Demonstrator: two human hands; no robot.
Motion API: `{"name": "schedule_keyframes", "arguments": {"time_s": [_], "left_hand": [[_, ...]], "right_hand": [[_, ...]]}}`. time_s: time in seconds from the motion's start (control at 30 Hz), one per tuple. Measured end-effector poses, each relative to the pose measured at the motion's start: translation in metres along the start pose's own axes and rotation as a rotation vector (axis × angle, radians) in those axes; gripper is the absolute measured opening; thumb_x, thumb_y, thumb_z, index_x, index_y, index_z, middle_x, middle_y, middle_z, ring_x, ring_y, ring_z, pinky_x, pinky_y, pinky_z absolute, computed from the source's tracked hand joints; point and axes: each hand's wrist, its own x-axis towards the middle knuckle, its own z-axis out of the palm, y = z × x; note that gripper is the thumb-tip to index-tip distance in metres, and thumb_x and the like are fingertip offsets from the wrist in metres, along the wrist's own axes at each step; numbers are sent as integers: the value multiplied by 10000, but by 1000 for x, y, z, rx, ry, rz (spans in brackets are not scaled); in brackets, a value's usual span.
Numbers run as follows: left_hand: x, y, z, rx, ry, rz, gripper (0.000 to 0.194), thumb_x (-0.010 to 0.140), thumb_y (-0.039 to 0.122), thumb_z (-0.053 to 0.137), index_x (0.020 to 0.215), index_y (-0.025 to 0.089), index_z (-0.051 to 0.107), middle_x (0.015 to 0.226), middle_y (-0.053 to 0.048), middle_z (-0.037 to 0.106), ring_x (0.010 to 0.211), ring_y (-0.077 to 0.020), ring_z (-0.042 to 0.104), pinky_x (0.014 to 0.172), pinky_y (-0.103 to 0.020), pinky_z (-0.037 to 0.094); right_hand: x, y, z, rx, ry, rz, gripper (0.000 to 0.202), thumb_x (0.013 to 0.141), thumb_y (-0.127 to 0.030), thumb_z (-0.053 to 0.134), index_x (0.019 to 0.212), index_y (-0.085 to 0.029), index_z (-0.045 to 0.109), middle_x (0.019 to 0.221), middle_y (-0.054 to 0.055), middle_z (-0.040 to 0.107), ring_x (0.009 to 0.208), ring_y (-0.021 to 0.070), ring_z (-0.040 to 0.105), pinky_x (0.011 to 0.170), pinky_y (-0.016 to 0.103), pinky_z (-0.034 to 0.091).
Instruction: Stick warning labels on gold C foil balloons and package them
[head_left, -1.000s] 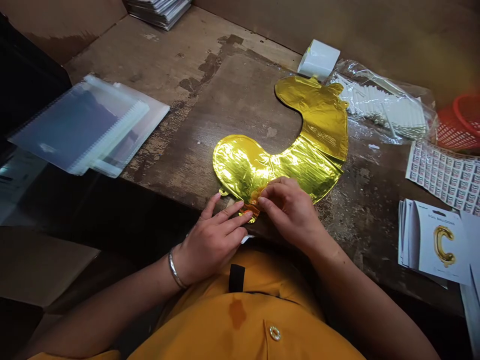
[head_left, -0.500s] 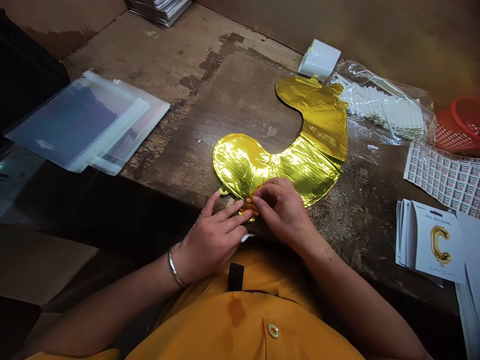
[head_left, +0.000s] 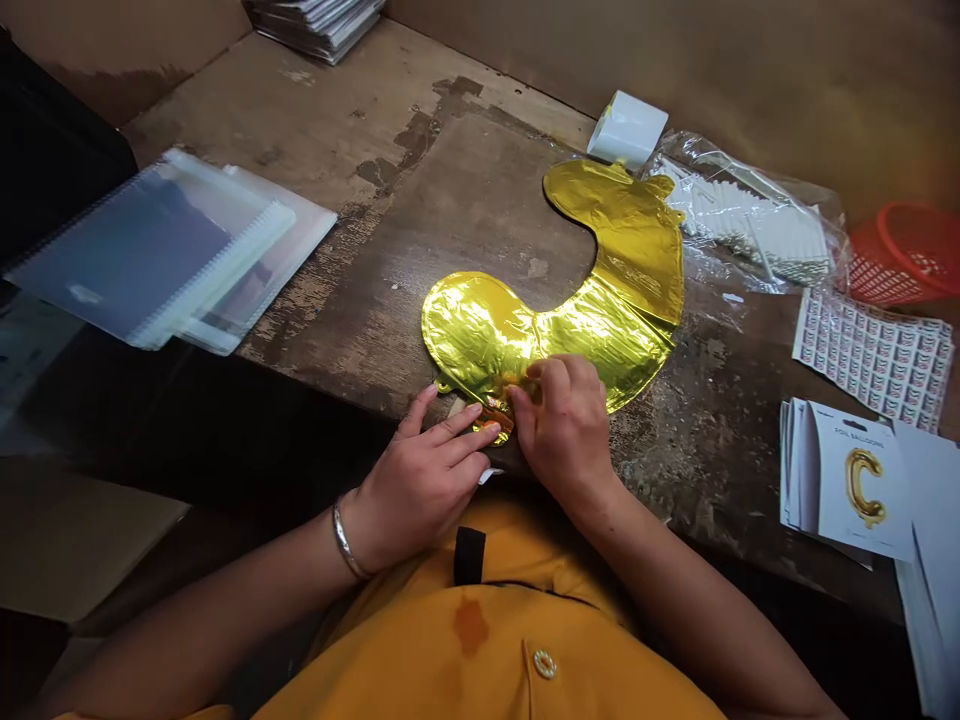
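A flat gold foil balloon shaped like a letter C lies on the worn brown table, its near edge at the table's front. My left hand rests with fingers stretched out and apart, the fingertips pressing on the small tail of the balloon. Close beside it, my right hand has thumb and forefinger pinched together on the foil at the base of that tail. What lies exactly between those fingertips is hidden.
Clear plastic sleeves overlap at the left table edge. Behind the balloon are a white roll and a bag of white sticks. To the right are a red basket, a sticker sheet and balloon cards. Stacked papers stand far back.
My right hand has turned slightly, its fingers curling more as the pinch shifts a little along the foil. My left hand stays on the tail. The view has shifted slightly.
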Motion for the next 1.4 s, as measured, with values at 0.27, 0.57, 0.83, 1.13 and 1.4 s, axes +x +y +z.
{"name": "schedule_keyframes", "arguments": {"time_s": [0.27, 0.57, 0.83, 1.13, 1.4], "left_hand": [[-5, -15, -9, -150, -25, 13, 159, 887, 134, 535, 983, 187, 650, 1246, -62, 663, 1252, -202, 550, 1202, -470, 162], [-9, -18, -12, -240, 88, -34, 166, 866, 105, 571, 997, 191, 625, 1223, -93, 646, 1143, -183, 603, 1092, -430, 405], [8, -13, -21, -94, 142, -64, 130, 842, 129, 604, 942, 177, 672, 1265, -117, 575, 1183, -238, 525, 1017, -419, 456], [43, -8, -30, 12, -105, 247, 147, 891, 185, 527, 907, 157, 670, 1207, -67, 673, 1148, -217, 567, 1041, -366, 442], [56, -24, -14, -55, -315, 141, 153, 879, 231, 519, 851, 169, 656, 891, -65, 670, 835, -202, 627, 757, -322, 505]], "right_hand": [[-14, 11, -18, 329, -339, -350, 330, 888, -192, 564, 1216, -196, 600, 1264, 74, 641, 1093, 230, 562, 954, 421, 497], [-10, 14, -6, 415, -266, -217, 200, 922, -203, 525, 993, -212, 712, 1064, 82, 733, 922, 192, 657, 840, 347, 532], [19, 24, -9, 754, -356, 302, 385, 826, -451, 622, 564, -177, 554, 527, -48, 442, 522, 93, 394, 507, 241, 314], [36, 27, -7, 772, -335, 367, 403, 860, -455, 514, 558, -194, 457, 501, -54, 369, 492, 93, 335, 475, 245, 266], [6, 25, -28, 361, -93, -53, 517, 784, -338, 669, 1256, -163, 551, 1352, 156, 545, 1273, 320, 455, 1041, 505, 392]]}}
